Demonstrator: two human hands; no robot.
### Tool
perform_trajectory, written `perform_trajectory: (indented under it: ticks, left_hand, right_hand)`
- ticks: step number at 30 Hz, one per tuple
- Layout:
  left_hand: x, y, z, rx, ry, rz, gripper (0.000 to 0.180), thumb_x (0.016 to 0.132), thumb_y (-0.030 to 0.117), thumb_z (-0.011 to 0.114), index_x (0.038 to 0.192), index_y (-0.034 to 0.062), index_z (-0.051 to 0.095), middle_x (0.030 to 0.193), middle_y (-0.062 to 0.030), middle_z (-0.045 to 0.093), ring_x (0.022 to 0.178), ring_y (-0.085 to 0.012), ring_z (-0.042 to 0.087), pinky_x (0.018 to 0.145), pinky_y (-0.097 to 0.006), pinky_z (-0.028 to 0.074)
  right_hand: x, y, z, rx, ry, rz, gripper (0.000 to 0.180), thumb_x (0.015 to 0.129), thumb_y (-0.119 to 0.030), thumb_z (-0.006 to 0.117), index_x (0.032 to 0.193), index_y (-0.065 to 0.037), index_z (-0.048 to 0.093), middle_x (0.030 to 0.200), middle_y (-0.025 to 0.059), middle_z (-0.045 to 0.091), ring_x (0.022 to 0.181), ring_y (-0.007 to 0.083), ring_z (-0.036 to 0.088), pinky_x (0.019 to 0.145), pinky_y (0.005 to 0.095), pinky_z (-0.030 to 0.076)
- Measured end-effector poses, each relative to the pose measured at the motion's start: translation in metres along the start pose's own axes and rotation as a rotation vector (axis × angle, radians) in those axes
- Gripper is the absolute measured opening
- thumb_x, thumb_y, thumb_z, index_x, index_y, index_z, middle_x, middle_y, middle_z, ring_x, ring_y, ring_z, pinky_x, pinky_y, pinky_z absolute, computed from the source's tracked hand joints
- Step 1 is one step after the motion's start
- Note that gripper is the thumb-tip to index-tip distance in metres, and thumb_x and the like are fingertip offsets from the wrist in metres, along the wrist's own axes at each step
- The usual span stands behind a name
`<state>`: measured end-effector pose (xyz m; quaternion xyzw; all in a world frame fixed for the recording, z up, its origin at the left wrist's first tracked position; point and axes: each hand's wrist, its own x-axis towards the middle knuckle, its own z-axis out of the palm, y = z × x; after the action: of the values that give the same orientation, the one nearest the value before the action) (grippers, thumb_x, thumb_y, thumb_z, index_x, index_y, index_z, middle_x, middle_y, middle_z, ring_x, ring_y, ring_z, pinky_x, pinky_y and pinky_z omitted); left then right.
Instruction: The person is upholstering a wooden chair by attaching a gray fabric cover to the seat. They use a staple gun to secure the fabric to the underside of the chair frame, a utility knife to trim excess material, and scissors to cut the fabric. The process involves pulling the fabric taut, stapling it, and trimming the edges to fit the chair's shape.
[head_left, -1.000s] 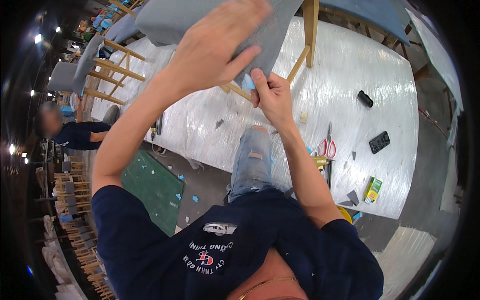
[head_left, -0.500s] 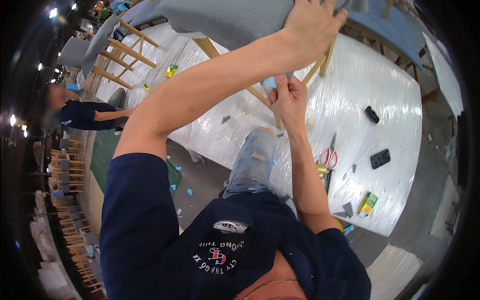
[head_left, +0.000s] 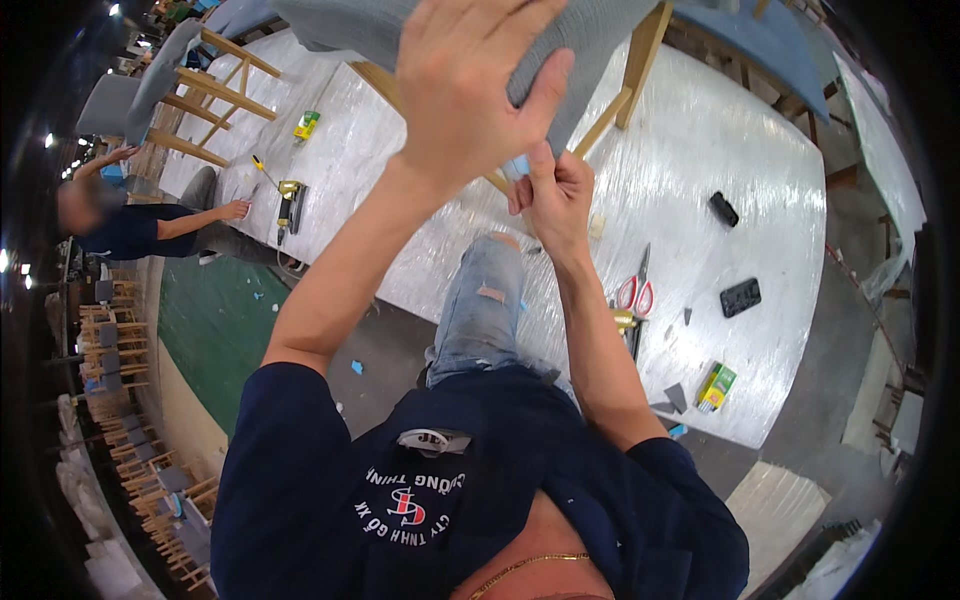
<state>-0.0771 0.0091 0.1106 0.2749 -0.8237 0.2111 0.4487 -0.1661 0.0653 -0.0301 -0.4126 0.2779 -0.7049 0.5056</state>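
Note:
Stretched out with fingers apart, my left hand lies on or just over the grey upholstered part of a chair; contact under the palm is hidden. Right below it my right hand is closed, thumb raised and fingers curled, at the lower corner of the grey fabric. A small light-blue piece shows beside its fingertips, perhaps padding. The chair's wooden legs stand on the film-wrapped table.
Red-handled scissors, two black objects, a green-yellow box and grey scraps lie right. A staple gun and another box are left. A co-worker stands beside a grey chair.
My left hand has moved left and nearer across the grey fabric. My right hand keeps its closed pose at the corner. The co-worker's second arm now shows raised; the staple gun has come into sight.

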Motion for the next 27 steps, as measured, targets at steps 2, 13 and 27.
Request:
perform_trajectory:
  ticks: [2,13,27]
  left_hand:
    - [0.008,0.002,-0.004,0.002,0.012,-0.027,0.042,0.082,0.02,0.07,0.12,0.0026,0.066,0.123,-0.0138,0.066,0.118,-0.0338,0.059,0.104,-0.047,0.041]
    - [-0.053,-0.024,0.046,-0.13,0.311,-0.101,0.09,0.077,0.049,0.079,0.144,0.0089,0.036,0.152,-0.0217,0.028,0.143,-0.0466,0.016,0.115,-0.063,0.01]
    - [-0.049,-0.015,0.039,-0.124,0.211,-0.119,0.087,0.079,0.042,0.077,0.147,0.0124,0.031,0.156,-0.0232,0.02,0.146,-0.0472,0.009,0.113,-0.067,0.005]
  right_hand:
    - [0.004,-0.001,-0.003,-0.031,0.002,-0.013,0.043,0.102,-0.032,0.058,0.07,-0.004,0.052,0.052,0.0015,0.046,0.044,0.0101,0.043,0.042,0.0296,0.042]
    - [0.01,-0.012,0.001,-0.104,0.014,0.064,0.044,0.102,-0.036,0.057,0.074,-0.002,0.055,0.059,0.0031,0.056,0.052,0.0107,0.054,0.05,0.0275,0.044]
    - [-0.358,0.164,-0.31,-1.414,0.577,0.732,0.075,0.075,-0.02,0.073,0.14,0.002,0.042,0.133,0.03,0.05,0.126,0.047,0.046,0.108,0.051,0.038]
